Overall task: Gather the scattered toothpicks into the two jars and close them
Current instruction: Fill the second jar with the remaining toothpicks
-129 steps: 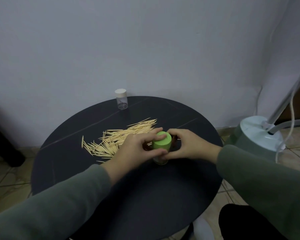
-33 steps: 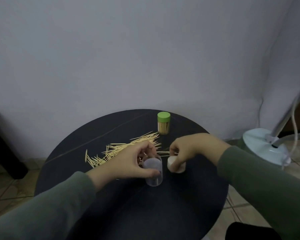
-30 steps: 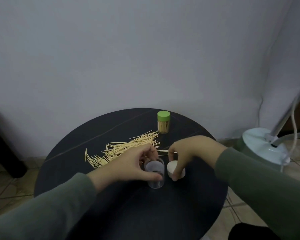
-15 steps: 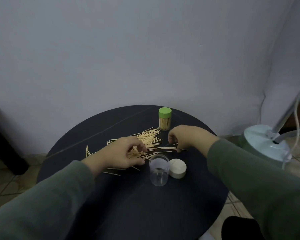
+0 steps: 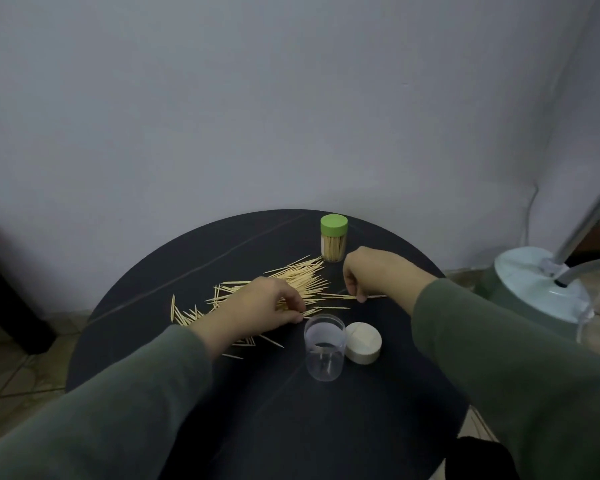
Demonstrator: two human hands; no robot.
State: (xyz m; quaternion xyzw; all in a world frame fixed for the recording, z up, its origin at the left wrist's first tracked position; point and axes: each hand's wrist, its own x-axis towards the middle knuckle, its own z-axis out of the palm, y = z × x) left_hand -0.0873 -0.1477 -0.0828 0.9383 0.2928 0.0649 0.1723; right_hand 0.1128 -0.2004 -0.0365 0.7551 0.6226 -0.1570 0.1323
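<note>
Scattered toothpicks lie in a pile across the middle of the round dark table. My left hand rests on the pile with curled fingers pinching toothpicks beside the open clear jar, which stands empty. Its cream lid lies on the table touching the jar's right side. My right hand has its fingertips down on loose toothpicks at the pile's right end. A jar with a green lid, filled with toothpicks and closed, stands at the table's far edge.
A pale green appliance base with a metal pole and hoses stands on the tiled floor to the right of the table. A dark object stands at the far left. The wall is close behind the table.
The green-lidded jar was closed and set at the back. The clear jar was brought near, its lid taken off and laid beside it. Both hands then moved onto the toothpicks.
</note>
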